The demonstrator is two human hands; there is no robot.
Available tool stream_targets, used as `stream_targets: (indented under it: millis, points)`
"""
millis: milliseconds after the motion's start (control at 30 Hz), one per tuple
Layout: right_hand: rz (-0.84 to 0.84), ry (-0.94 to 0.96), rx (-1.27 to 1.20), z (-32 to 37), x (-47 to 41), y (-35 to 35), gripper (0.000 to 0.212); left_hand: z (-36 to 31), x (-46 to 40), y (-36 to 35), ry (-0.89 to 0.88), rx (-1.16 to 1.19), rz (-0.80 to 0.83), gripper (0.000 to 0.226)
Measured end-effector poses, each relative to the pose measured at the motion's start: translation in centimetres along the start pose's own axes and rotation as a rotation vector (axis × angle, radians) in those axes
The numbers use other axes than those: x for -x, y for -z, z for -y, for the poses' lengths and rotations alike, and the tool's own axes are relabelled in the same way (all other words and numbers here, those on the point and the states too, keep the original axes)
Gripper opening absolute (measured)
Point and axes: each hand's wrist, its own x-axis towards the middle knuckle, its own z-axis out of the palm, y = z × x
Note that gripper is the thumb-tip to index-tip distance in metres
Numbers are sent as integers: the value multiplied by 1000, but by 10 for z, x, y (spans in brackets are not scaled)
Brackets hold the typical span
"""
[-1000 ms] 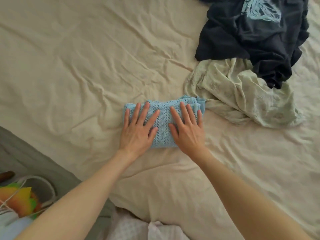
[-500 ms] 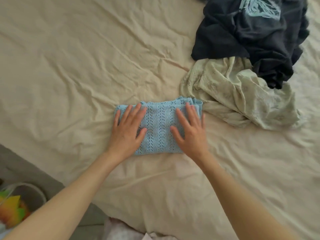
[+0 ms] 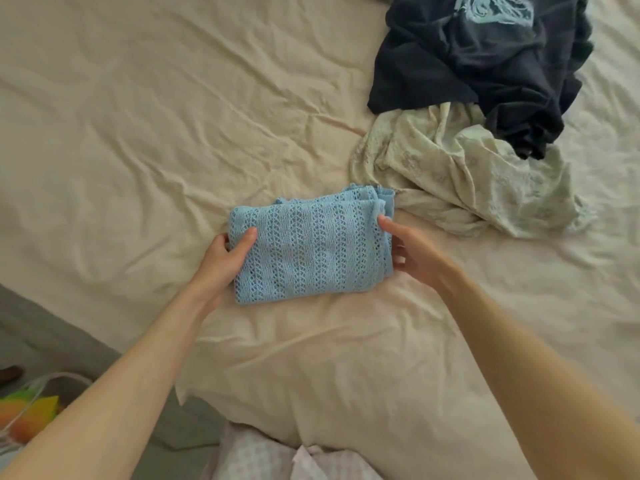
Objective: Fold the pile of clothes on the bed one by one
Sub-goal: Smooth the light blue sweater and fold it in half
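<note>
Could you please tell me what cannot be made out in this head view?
- Dark navy garment: top cut off by the upper edge.
- Cream floral garment: partly under the navy one.
- Right hand fingers: behind the blue knit top, and blurred, so its grip is unclear.
- Colourful object: cut off by the left edge.

Open-knit matt blue garment [image 3: 308, 251] on creased matt cotton-like sheet [image 3: 138, 133].

1. My bed [image 3: 138, 140], under a creased cream sheet, fills most of the frame.
2. Blue knit [image 3: 311, 251] lies at the centre.
3. Pale garment [image 3: 467, 181] and navy garment [image 3: 467, 64] are heaped upper right.
</note>
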Motion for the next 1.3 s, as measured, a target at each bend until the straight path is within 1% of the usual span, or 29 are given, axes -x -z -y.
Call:
stream_targets:
  millis: [67, 133, 233, 333, 400, 467, 567, 733, 867, 1000, 1100, 1233, 1300]
  points:
    - [43, -9, -23, 1, 2, 4, 30, -2, 1, 3, 16, 16, -10, 53]
    - [68, -26, -32, 4, 4, 5, 33, -5, 3, 5, 20, 38, 3, 50]
    - [63, -74, -20, 10, 8, 4, 42, -8, 9, 7, 16, 86, 23, 45]
    - [28, -68, -20, 14, 17, -3, 34, -13, 19, 9, 0, 77, 22, 36]
    - [-17, -51, -19, 13, 29, -10, 34, -19, 28, 10, -22, 72, 12, 29]
    - [-49, -47, -41, 10, 46, -18, 36, -27, 42, 11, -44, 59, 3, 23]
    - [-89, -52, -124, 1, 82, -22, 32, -39, 72, 10, -53, 38, 8, 18]
    - [-117, -22, -220, -21, 158, -7, 28, -56, 137, 2, -82, -1, 47, 23]
    - [-161, 38, -298, -51, 222, 27, 22, -60, 196, -27, -114, -28, 116, 26]
    - [-214, 67, -357, -95, 290, 69, 29, -52, 261, -73, -163, -37, 192, 19]
    - [-255, 72, -354, -134, 342, 102, 27, -31, 312, -116, -170, -33, 219, 21]
    - [-350, 56, -354, -183, 412, 147, 36, 1, 371, -170, -129, -77, 322, 27]
    - [-394, 48, -365, -204, 444, 167, 35, 8, 394, -194, -132, -123, 375, 26]
